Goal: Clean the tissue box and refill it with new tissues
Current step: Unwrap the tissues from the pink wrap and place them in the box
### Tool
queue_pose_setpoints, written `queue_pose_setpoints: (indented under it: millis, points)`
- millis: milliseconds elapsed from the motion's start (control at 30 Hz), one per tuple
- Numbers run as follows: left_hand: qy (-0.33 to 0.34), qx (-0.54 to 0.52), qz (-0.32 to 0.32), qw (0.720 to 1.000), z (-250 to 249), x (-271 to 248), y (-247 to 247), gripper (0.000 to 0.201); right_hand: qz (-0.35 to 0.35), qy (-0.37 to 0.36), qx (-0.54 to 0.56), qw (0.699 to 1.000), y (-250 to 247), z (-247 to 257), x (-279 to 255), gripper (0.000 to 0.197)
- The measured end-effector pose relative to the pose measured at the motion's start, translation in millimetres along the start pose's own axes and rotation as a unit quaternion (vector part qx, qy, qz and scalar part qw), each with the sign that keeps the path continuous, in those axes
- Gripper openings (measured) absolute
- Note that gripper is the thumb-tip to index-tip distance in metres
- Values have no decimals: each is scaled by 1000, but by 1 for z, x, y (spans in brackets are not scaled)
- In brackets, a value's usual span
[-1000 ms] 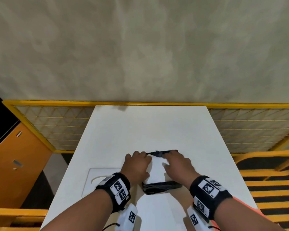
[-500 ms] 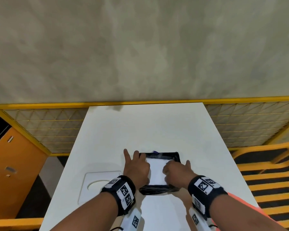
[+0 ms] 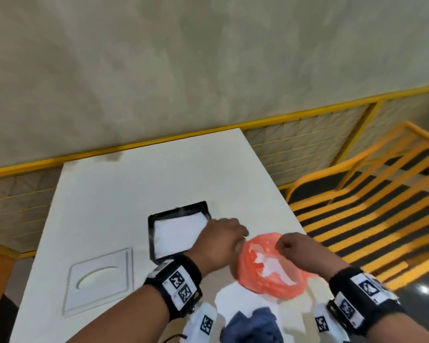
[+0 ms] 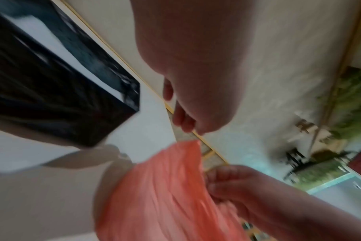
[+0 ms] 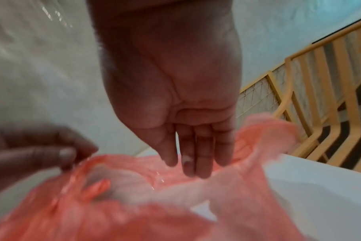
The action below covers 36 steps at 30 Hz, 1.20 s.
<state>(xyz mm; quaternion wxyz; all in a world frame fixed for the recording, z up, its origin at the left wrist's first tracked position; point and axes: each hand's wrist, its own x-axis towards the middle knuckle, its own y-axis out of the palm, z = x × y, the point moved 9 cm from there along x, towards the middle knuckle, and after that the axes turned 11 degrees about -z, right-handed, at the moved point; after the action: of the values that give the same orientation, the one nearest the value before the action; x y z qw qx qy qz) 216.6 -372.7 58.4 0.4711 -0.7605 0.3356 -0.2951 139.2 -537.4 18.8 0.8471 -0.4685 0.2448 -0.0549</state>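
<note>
Hidden, cropped and blurred parts

The left hand (image 3: 218, 240) covers the near right corner of the black tissue box (image 3: 159, 215); the blue cloth (image 3: 254, 326) is cut by the head view's lower edge; both wrist views are motion-blurred; what the orange bag (image 3: 270, 267) contains cannot be made out.

We count 1 black tissue box (image 3: 159, 220) on the white table (image 3: 139, 184), with 1 stack of white tissues (image 3: 175, 232) inside it. We see 1 white lid (image 3: 99, 280) with 1 oval slot, lying flat. There is 1 orange plastic bag (image 3: 270, 268) and 1 blue cloth (image 3: 254, 326). We see 2 hands: 1 left hand (image 3: 219, 241) and 1 right hand (image 3: 299, 248). Beside the table stands 1 yellow slatted chair (image 3: 372, 194).
</note>
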Motion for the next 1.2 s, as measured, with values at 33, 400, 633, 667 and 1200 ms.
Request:
queue_pose_setpoints:
  millis: [33,400,633,667,1200]
  points:
    - [32,-36,31,998,-21,4,13,34,-28,-15,-36,999,1,-2,-2,20]
    - [-8,83,216,973,-48,28,119,54,-59,15,-73,995,42,-66,-26,32]
    - [-56,98,240,964,-37,39,135,72,-88,82,-53,991,44,-88,-27,36]
    - [-64,100,247,962,-36,38,138,75,-90,86,-53,991,45,-90,-28,41]
    - [-21,131,135,982,-47,10,134,37,-22,100,98,990,46,-92,-10,69]
